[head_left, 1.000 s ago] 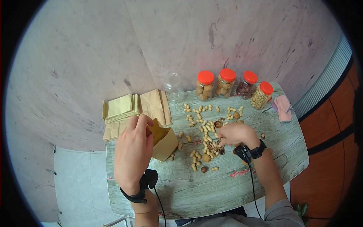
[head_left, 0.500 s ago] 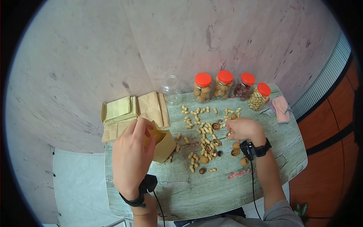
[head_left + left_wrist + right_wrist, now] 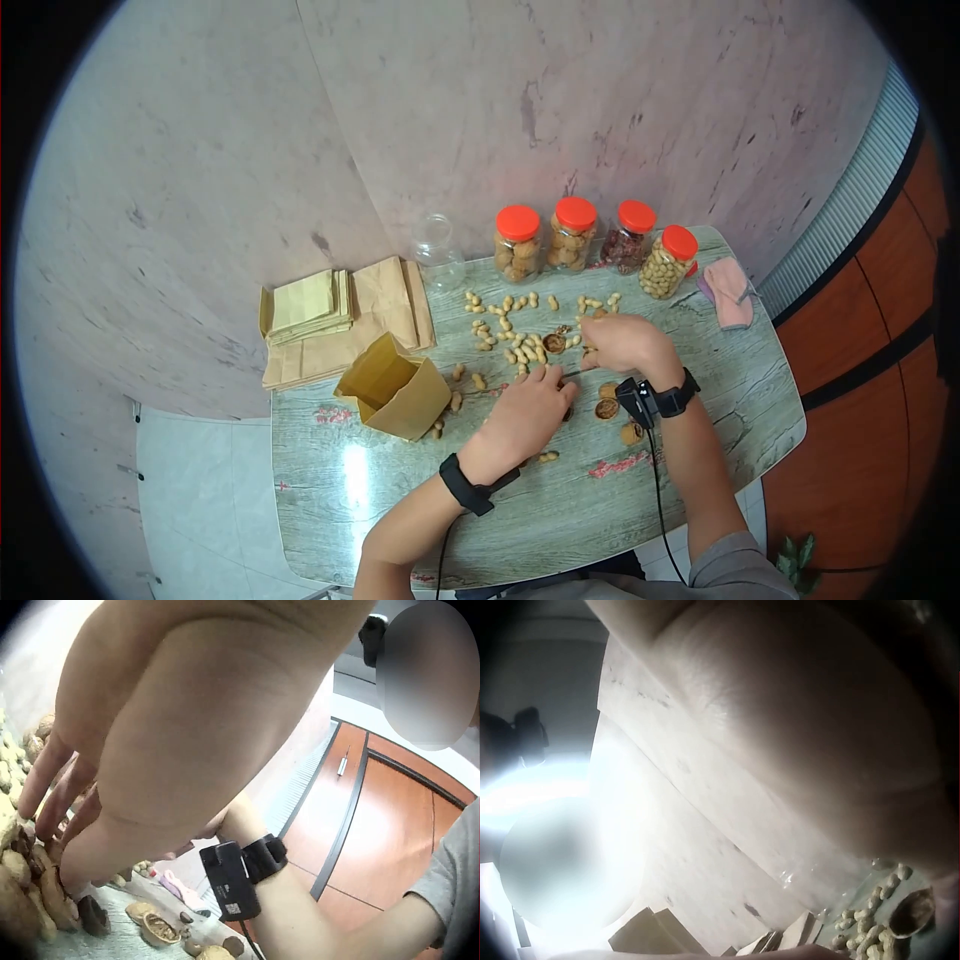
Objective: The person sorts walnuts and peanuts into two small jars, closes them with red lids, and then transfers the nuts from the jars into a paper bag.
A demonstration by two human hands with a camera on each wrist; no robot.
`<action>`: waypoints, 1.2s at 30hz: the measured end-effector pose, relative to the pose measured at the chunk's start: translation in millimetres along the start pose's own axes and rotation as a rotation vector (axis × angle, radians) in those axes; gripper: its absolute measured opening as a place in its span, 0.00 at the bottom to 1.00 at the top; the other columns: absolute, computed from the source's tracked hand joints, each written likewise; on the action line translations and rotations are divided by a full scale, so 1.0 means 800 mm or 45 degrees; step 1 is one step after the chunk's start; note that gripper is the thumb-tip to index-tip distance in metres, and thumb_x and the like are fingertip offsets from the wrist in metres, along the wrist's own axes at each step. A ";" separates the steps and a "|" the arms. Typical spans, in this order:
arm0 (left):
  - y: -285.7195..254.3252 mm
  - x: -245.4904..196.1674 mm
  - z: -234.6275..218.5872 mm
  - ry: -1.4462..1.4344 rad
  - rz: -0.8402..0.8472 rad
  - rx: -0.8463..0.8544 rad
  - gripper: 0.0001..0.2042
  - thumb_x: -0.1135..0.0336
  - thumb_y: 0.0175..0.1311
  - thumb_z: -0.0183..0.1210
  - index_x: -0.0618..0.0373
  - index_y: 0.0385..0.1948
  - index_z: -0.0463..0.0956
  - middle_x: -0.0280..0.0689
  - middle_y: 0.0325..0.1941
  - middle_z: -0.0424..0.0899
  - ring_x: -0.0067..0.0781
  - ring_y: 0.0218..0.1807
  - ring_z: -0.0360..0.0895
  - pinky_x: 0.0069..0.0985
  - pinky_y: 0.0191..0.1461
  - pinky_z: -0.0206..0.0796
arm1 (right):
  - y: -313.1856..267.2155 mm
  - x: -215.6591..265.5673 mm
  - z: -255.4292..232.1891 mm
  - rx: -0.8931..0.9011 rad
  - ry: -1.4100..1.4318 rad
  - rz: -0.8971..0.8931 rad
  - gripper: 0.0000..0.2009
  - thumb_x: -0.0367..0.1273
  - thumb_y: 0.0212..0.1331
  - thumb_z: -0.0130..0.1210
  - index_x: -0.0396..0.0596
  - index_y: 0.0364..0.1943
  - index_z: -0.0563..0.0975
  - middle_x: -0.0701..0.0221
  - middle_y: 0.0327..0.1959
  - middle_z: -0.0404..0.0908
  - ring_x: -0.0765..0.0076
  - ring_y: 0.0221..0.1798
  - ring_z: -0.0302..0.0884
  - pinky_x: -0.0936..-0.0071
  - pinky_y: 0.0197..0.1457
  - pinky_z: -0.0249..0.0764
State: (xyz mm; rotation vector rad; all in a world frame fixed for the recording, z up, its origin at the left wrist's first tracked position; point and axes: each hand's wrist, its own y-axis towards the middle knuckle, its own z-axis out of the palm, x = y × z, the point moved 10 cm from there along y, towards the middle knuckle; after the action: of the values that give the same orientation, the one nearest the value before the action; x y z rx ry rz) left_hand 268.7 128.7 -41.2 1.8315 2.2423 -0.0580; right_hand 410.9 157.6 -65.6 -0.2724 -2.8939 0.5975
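Note:
My left hand (image 3: 520, 418) reaches over the heap of peanuts (image 3: 526, 350) and walnut shells in the middle of the table. In the left wrist view its fingers (image 3: 66, 796) extend down into the nuts, the thumb close to a dark shell piece (image 3: 94, 916). My right hand (image 3: 630, 345) is low over the table just beyond, fingers bent with a small brownish piece of walnut at the tips. An opened walnut shell half (image 3: 555, 343) lies left of those fingertips. An open paper bag (image 3: 415, 405) stands upright left of my left hand.
Red-lidded jars (image 3: 517, 243) of nuts and dried fruit line the back, beside a clear lidless jar (image 3: 437, 250). Flat paper bags (image 3: 380, 300) lie at the back left. Pink gloves (image 3: 728, 295) rest at the right edge. Walnut shells (image 3: 607, 408) lie near my right wrist.
My left hand has moved right from beside the paper bag to the nut heap. My right hand has drawn back from the heap with the walnut piece. The head view has shifted slightly.

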 end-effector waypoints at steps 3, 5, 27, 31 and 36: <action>0.006 0.006 0.005 -0.025 -0.028 -0.020 0.14 0.72 0.64 0.57 0.58 0.51 0.79 0.41 0.50 0.78 0.42 0.56 0.77 0.35 0.58 0.75 | -0.006 0.005 -0.015 -0.099 0.036 -0.047 0.22 0.44 0.61 0.70 0.41 0.46 0.76 0.53 0.40 0.86 0.40 0.48 0.84 0.51 0.50 0.78; 0.010 0.008 0.012 -0.033 -0.031 -0.023 0.14 0.73 0.64 0.57 0.58 0.51 0.80 0.41 0.50 0.78 0.43 0.55 0.78 0.36 0.57 0.76 | -0.016 0.011 -0.027 -0.100 0.047 -0.049 0.21 0.43 0.62 0.69 0.42 0.46 0.76 0.53 0.40 0.85 0.40 0.48 0.84 0.50 0.49 0.78; -0.180 0.111 -0.285 -0.274 -0.735 -0.578 0.19 0.74 0.55 0.74 0.57 0.49 0.79 0.39 0.40 0.85 0.38 0.38 0.84 0.33 0.42 0.76 | -0.085 0.253 -0.199 -0.836 0.997 -0.993 0.16 0.35 0.69 0.66 0.47 0.50 0.70 0.67 0.19 0.73 0.67 0.18 0.67 0.68 0.26 0.60; -0.174 0.112 -0.270 -0.331 -0.685 -0.452 0.20 0.75 0.57 0.73 0.56 0.51 0.77 0.40 0.45 0.85 0.42 0.44 0.88 0.35 0.45 0.80 | -0.073 0.269 -0.193 -0.818 0.922 -0.995 0.17 0.38 0.70 0.65 0.48 0.51 0.70 0.63 0.20 0.77 0.54 0.21 0.78 0.62 0.28 0.66; -0.189 0.120 -0.276 -0.353 -0.743 -0.514 0.26 0.77 0.51 0.74 0.56 0.55 0.79 0.38 0.45 0.87 0.36 0.40 0.83 0.31 0.45 0.75 | -0.065 0.283 -0.181 -0.693 0.786 -0.888 0.18 0.38 0.69 0.67 0.48 0.52 0.71 0.63 0.23 0.81 0.54 0.23 0.78 0.65 0.29 0.68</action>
State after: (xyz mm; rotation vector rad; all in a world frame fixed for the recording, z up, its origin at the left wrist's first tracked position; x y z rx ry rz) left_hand 68.5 229.9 133.2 0.8794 2.2938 0.0339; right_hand 214.4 212.8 116.7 0.4106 -2.2493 -0.3422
